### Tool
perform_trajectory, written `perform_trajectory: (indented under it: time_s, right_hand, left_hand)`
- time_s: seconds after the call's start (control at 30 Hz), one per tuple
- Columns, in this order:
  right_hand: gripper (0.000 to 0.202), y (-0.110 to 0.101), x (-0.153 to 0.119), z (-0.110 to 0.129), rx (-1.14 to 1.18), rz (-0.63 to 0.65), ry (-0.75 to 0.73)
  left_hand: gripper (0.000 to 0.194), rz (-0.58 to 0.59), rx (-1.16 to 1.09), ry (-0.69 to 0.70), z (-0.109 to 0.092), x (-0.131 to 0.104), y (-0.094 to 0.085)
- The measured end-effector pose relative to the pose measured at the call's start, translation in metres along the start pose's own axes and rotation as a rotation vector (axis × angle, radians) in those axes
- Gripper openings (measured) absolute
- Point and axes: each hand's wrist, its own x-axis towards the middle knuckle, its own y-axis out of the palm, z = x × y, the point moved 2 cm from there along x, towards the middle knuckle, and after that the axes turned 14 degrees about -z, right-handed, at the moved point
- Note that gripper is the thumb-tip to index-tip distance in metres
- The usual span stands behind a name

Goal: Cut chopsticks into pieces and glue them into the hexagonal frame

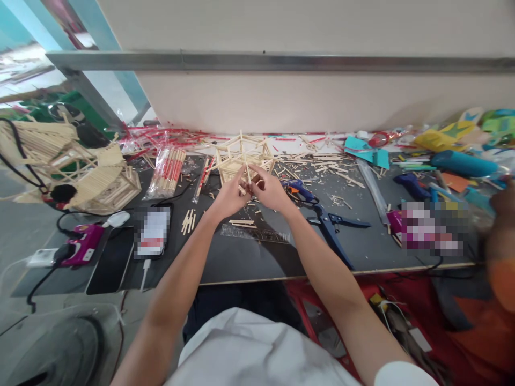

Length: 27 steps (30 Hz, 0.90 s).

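In front of me on the dark table stands a small frame model (265,154) built of thin wooden sticks. Both hands meet at its near side. My left hand (232,197) pinches the lower part of a thin wooden stick (247,170) that stands upright. From the other side, my right hand (272,192) closes its fingertips on the same stick. The exact contact between fingertips and frame is partly hidden. Nearer to me lie a few loose sticks (242,223) and a clear ruler (257,235).
A blue glue gun (300,190) and a blue cutter (330,230) lie to the right. Stick offcuts (330,163) litter the back. Left are bagged red-marked sticks (169,169), phones (110,260), a power strip (86,244) and a larger stick model (108,182). A co-worker's arm (501,230) reaches in at right.
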Motion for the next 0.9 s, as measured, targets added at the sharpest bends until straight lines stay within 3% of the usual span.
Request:
perform_trajectory:
  time_s: [0.23, 0.37, 0.5, 0.63, 0.77, 0.9]
  right_hand:
    - [0.044, -0.002, -0.019, -0.003, 0.038, -0.144, 0.027]
    - [0.021, -0.004, -0.029, -0.022, -0.043, -0.354, 0.094]
    - [0.017, -0.017, -0.022, -0.032, -0.099, -0.514, 0.111]
    - [0.025, -0.04, 0.001, -0.032, -0.152, -0.611, 0.126]
    - [0.031, -0.053, 0.028, -0.04, -0.04, -0.54, 0.237]
    - [0.031, -0.046, 0.043, -0.044, 0.093, -0.359, 0.337]
  left_hand:
    - [0.065, 0.008, -0.012, 0.012, -0.007, -0.023, -0.011]
    - [0.033, -0.002, 0.115, -0.011, 0.009, -0.036, -0.013]
    - [0.025, -0.095, 0.243, -0.029, 0.028, -0.028, -0.011]
    - [0.028, -0.104, 0.233, 0.024, 0.031, -0.014, -0.007]
    - [0.033, -0.093, 0.208, 0.039, 0.03, -0.009, -0.001]
    - [0.047, -0.113, 0.196, 0.0, 0.03, -0.009, 0.01]
